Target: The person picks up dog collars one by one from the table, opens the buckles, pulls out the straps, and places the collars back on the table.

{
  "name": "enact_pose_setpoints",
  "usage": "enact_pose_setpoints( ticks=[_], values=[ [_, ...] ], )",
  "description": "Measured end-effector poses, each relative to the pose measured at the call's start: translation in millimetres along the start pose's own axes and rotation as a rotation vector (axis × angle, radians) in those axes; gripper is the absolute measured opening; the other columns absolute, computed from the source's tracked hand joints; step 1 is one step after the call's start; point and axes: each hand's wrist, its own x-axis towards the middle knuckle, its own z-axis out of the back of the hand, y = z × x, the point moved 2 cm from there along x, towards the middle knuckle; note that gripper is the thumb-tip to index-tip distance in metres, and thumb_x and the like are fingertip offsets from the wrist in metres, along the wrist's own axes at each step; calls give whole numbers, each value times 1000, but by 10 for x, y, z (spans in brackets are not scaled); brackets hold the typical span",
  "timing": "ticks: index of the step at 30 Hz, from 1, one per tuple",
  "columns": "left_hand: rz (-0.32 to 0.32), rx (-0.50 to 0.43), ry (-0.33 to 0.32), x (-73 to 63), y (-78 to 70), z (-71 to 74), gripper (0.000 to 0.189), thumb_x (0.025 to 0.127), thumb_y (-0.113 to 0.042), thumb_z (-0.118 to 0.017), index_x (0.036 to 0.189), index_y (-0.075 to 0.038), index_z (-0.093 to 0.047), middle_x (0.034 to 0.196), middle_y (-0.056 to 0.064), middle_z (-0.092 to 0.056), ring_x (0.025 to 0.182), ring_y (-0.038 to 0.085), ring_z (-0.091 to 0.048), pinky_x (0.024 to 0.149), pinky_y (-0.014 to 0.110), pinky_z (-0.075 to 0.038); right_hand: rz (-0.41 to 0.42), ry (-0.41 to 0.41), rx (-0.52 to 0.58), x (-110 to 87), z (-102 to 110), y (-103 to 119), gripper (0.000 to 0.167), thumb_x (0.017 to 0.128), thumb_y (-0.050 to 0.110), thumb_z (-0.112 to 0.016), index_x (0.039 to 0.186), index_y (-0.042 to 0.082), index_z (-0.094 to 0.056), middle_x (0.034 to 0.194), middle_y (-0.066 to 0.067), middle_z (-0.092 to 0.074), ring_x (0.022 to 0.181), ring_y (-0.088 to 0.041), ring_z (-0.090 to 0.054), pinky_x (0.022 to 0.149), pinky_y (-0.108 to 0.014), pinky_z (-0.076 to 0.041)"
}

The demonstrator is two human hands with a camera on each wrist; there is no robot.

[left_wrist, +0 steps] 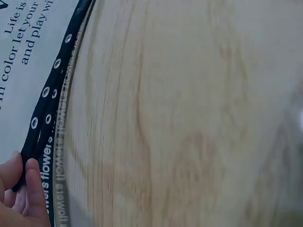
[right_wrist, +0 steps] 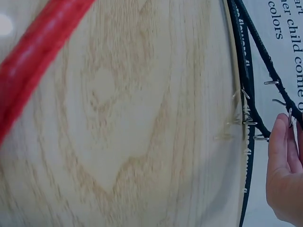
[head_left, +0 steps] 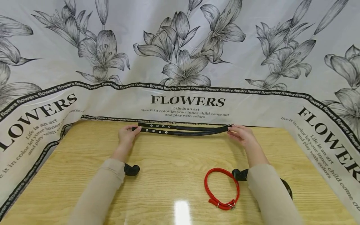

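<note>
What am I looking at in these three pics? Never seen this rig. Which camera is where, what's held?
No robot arm here: these are a person's bare hands. The wide picture comes from a camera worn on the head; the other two come from one camera on each wrist, probably the black pieces by the sleeves.

The left hand pinches the eyelet ends of two black straps; the right hand holds their other ends, near metal rings. On the wooden table lies a red buckled loop, and a dark item is mostly hidden by the right sleeve.
</note>
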Motion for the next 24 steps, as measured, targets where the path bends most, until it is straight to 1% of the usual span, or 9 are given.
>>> enact_pose_setpoints(
  ticks=[3, 6, 9, 12, 14, 16, 19, 21, 24],
  values=[
    [-49, 52, -17, 9, 6, -31, 31, 83, 6, -65, 110, 17, -56, 93, 19, -57, 60, 5, -60, 69, 23, -54, 11, 18, -6, 39, 8, -17, 13, 88, -6, -58, 83, 6, -60, 76, -4, -64, 71, -15, -67, 86, -29, -50],
    [-78, 79, -23, 21, 9, -65, 29, 83, 7, -64, 109, 18, -57, 89, 19, -56, 56, 5, -60, 63, 20, -54, 15, -2, -28, 71, 22, -34, 13, 88, -5, -58, 82, 6, -60, 74, -3, -65, 69, -14, -67, 87, -29, -49],
    [-73, 65, -26, 39, 17, -100, 29, 84, 9, -62, 110, 19, -56, 85, 14, -52, 54, 4, -59, 61, 18, -53, 12, -23, -71, 81, 39, -45, 11, 89, -4, -57, 97, 3, -57, 76, -1, -64, 70, -14, -67, 92, -32, -46],
    [-53, 41, -48, 72, 19, -103, 28, 85, 8, -60, 111, 19, -56, 79, 10, -51, 53, 4, -58, 60, 17, -53, 11, -39, -137, 109, 49, -60, 32, 90, -1, -57, 120, -1, -49, 81, 1, -60, 73, -14, -66, 95, -34, -43],
    [-33, 16, -58, 82, 18, -113, 29, 86, 8, -59, 112, 19, -56, 78, 10, -51, 53, 4, -58, 61, 17, -53, 16, -69, -186, 125, 77, -64, 38, 90, 1, -58, 126, -2, -47, 81, 2, -60, 73, -13, -65, 93, -34, -46],
    [-12, 15, -64, 93, 18, -119, 29, 86, 8, -59, 113, 18, -56, 81, 10, -52, 53, 4, -58, 62, 17, -53, 25, -107, -230, 143, 108, -64, 33, 89, 2, -59, 121, -1, -52, 78, 2, -62, 70, -12, -65, 86, -32, -51],
    [30, 17, -59, 99, 25, -125, 32, 87, 8, -57, 118, 18, -52, 89, 14, -51, 51, 3, -56, 60, 16, -52, 33, -163, -251, 168, 138, -67, 11, 88, 0, -60, 98, 4, -63, 69, 1, -65, 64, -10, -64, 71, -26, -55],
    [55, 22, -55, 98, 34, -125, 34, 88, 8, -56, 120, 17, -50, 92, 16, -51, 50, 3, -55, 57, 15, -51, 32, -182, -223, 180, 145, -73, 11, 88, -1, -60, 86, 8, -65, 66, 1, -65, 61, -10, -64, 66, -24, -55],
    [67, 30, -53, 97, 49, -114, 33, 88, 8, -56, 119, 17, -49, 94, 17, -51, 50, 2, -54, 54, 14, -49, 22, -201, -158, 192, 131, -84, 16, 87, -4, -60, 79, 9, -65, 67, 0, -65, 61, -11, -64, 67, -23, -55]
  ],
)
